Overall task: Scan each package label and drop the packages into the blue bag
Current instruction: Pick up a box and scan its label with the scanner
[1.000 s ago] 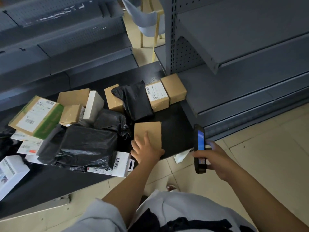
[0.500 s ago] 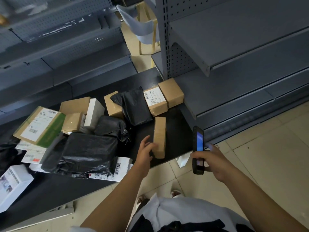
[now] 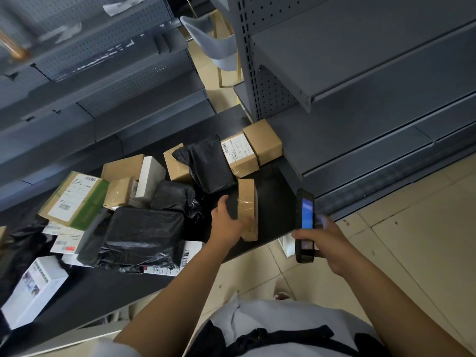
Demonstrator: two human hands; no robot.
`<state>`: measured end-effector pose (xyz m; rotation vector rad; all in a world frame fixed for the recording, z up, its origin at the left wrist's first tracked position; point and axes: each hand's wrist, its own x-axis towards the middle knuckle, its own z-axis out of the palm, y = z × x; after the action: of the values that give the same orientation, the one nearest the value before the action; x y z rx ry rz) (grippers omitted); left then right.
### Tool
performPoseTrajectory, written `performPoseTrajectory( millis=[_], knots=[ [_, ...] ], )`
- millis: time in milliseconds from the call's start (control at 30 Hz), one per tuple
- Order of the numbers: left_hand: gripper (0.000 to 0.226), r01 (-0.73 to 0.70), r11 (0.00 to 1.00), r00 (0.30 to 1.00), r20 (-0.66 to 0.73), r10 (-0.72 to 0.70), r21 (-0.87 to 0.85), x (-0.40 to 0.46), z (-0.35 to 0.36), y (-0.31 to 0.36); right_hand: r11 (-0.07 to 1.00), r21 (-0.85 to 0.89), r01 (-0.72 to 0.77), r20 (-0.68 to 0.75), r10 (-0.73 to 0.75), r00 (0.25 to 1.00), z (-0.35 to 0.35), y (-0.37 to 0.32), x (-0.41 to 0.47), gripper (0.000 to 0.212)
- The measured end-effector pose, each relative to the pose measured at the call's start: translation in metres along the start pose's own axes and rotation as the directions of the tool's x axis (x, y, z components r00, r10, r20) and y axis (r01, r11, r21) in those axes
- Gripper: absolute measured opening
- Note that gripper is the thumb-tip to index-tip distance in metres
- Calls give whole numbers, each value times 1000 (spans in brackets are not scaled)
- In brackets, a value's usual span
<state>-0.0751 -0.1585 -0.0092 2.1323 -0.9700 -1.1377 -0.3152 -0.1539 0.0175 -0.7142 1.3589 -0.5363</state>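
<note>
A small brown cardboard box (image 3: 247, 202) stands on its edge on the black platform (image 3: 273, 212), taped side up. My left hand (image 3: 226, 222) grips its near end. To its right my right hand (image 3: 327, 238) holds a black handheld scanner (image 3: 305, 225) upright, its blue screen lit and facing the box. Several more packages lie on the platform: brown boxes (image 3: 262, 140), a labelled box (image 3: 238, 153), black plastic mailers (image 3: 208, 163) and a large black bag parcel (image 3: 141, 235). No blue bag is in view.
Grey metal shelving (image 3: 360, 99) rises at the right and more shelving (image 3: 90, 86) at the back left. A green-and-white labelled box (image 3: 74, 197) and a white box (image 3: 33, 289) lie at the left. Beige tiled floor (image 3: 412, 240) spreads at the right.
My left hand has tipped the brown box from lying flat up onto its edge and turned it further. The scanner has stayed beside it at the right.
</note>
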Motion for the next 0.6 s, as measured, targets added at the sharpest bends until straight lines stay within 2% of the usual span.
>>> performPoseTrajectory(
  millis=[100, 200, 300, 367, 433, 500, 600],
  knots=[
    [89, 42, 999, 998, -47, -41, 17, 2, 5, 7, 1000, 2, -7, 8, 7, 1000, -2, 4, -1, 56],
    [79, -31, 998, 995, -89, 35, 47, 6, 1, 2, 1000, 1, -16, 7, 16, 1000, -4, 10, 0, 58],
    [66, -68, 985, 985, -147, 92, 158, 7, -7, -2, 1000, 15, -24, -4, 24, 1000, -7, 14, 1, 57],
    [57, -67, 972, 978, -175, 109, 227, 8, -12, -4, 999, 24, -31, -8, 32, 999, -9, 17, 1, 57],
    [53, -25, 973, 980, -187, 69, 229, 11, -16, -9, 998, 44, -38, -12, 38, 999, -11, 20, 1, 55],
    [51, 47, 992, 985, -171, -26, 121, 15, -17, -16, 996, 71, -47, -14, 48, 999, -12, 23, 2, 52],
    [59, 214, 946, 972, -44, -231, -244, 17, -16, -25, 994, 94, -56, -21, 59, 998, -14, 27, 3, 54]
  ],
)
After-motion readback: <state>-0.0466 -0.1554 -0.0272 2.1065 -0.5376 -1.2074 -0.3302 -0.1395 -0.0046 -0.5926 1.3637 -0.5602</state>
